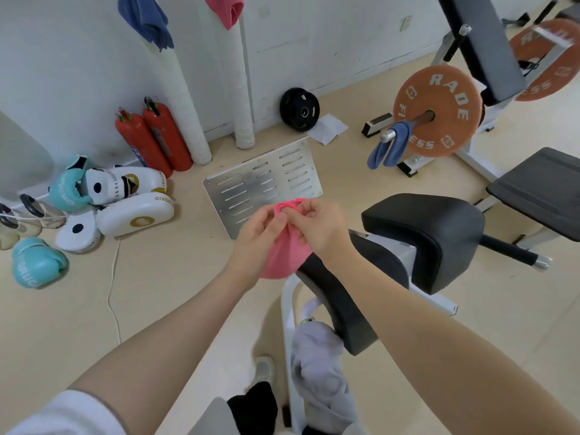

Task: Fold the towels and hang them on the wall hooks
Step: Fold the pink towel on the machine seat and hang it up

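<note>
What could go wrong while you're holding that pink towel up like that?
1. The pink towel is bunched between the left hand and right hand, so the fold may come out lumpy.
2. If either hand slips, it might drop onto the floor and get dirty.
3. The white cord lies across the floor nearby; walking to the wall, a foot might catch it.
</note>
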Demonstrator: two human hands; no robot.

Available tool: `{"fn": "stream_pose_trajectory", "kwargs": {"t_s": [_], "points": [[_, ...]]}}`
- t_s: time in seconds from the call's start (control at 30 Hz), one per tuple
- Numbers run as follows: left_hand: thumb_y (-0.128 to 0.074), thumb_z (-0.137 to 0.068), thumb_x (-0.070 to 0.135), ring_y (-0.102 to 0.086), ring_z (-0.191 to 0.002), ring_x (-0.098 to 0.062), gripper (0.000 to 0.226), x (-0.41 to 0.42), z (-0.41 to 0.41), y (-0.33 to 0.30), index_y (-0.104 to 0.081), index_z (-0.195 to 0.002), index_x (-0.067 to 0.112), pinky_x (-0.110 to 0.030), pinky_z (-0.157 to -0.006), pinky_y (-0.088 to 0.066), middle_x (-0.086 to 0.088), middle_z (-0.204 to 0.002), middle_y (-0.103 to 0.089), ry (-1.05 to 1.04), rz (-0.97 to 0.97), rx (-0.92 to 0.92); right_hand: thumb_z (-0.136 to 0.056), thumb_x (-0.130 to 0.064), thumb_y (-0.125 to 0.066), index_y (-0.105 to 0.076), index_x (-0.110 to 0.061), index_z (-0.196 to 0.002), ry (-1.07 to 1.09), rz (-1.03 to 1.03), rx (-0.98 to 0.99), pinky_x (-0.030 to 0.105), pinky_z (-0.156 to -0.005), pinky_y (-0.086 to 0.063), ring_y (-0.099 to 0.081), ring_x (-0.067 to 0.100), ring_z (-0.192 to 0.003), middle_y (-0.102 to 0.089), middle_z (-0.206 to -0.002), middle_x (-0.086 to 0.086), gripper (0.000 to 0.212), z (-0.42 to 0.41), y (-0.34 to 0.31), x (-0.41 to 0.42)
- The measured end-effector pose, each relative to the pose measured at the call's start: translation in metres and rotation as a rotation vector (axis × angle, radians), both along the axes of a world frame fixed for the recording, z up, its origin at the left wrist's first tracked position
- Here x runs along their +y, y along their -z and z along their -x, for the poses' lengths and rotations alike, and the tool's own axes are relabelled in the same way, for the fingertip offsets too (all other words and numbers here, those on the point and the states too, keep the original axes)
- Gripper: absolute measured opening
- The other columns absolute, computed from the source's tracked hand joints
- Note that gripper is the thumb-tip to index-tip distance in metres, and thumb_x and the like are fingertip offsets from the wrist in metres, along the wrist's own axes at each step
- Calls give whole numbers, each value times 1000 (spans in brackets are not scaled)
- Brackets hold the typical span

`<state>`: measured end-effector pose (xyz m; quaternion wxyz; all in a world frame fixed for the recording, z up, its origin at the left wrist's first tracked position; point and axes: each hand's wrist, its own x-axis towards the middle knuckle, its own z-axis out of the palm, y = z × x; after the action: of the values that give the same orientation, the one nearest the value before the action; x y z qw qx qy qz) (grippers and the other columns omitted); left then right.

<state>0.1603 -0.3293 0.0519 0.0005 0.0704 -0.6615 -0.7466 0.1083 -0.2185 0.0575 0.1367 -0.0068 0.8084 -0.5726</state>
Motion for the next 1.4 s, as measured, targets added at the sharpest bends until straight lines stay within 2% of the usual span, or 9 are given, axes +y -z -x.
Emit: {"fn": "stream_pose_trajectory", "kwargs": {"t_s": [0.1,0.33,0.47,0.67,0.77,0.9,1.1,1.3,1.4], "points": [[-57,-88,5,-62,-87,-1,21,13,-7,1,-61,-97,23,-19,-83,-47,13,-91,-69,-6,136,35,-84,-33,-64,-49,-21,-64,-99,-63,31,39,-60,-47,-49,16,-46,-52,-44,-7,28,-10,-9,23],[-41,-97,8,-54,-76,9,26,27,-9,-23,-61,-92,25,-10,-73,-41,12,-87,-62,-334,179,68,-94,-41,-43,-52,-9,-112,-611,-664,204,36,-70,-52,-60,24,-64,-57,-65,2,38,-18,-29,94],[-41,-97,9,-50,-65,18,24,43,-25,-11,-62,-95,19,-4,-66,-37,16,-81,-57,-456,245,-10,-96,-40,-37,-56,-10,-102,-576,-879,548,41,-76,-50,-58,29,-88,-61,-94,8,36,-18,-31,116],[-42,-96,7,-48,-54,15,23,75,-43,-2,-63,-101,14,-2,-52,-35,14,-76,-56,-477,275,-34,-97,-39,-39,-39,-14,-61,-452,-562,428,33,-61,-36,-41,18,-60,-40,-63,2,43,-27,-24,138],[-43,-96,8,-50,-64,15,22,83,-48,-7,-62,-97,18,-3,-61,-35,14,-80,-58,-483,307,-16,-96,-32,-43,-32,-13,-54,-336,-382,300,29,-56,-28,-32,15,-53,-34,-54,3,48,-27,-23,143],[-41,-97,12,-50,-74,9,25,89,-50,-13,-58,-85,28,-10,-70,-36,16,-82,-58,-493,335,9,-92,-29,-52,-61,-3,-73,-448,-508,234,35,-72,-43,-52,22,-72,-59,-71,10,33,-21,-27,146],[-41,-98,26,-46,-69,-1,24,78,-40,-11,-62,-91,14,-16,-64,-36,10,-73,-54,-569,278,-61,-94,-35,-46,-49,-13,-83,-539,-567,385,28,-70,-37,-49,16,-76,-49,-78,-3,25,-16,-34,139],[-47,-96,23,-45,-71,-1,18,54,-13,-8,-62,-88,19,-19,-65,-34,11,-75,-56,-564,174,-107,-88,-18,-59,-50,-22,-77,-297,-26,66,31,-69,-39,-43,15,-71,-47,-73,1,15,11,-20,120],[-45,-97,21,-47,-71,4,16,44,6,-14,-60,-92,21,-17,-67,-35,13,-79,-56,-551,166,-87,-87,-12,-60,-54,-26,-99,-207,75,39,36,-81,-47,-52,14,-82,-61,-88,7,19,27,-20,103]]}}
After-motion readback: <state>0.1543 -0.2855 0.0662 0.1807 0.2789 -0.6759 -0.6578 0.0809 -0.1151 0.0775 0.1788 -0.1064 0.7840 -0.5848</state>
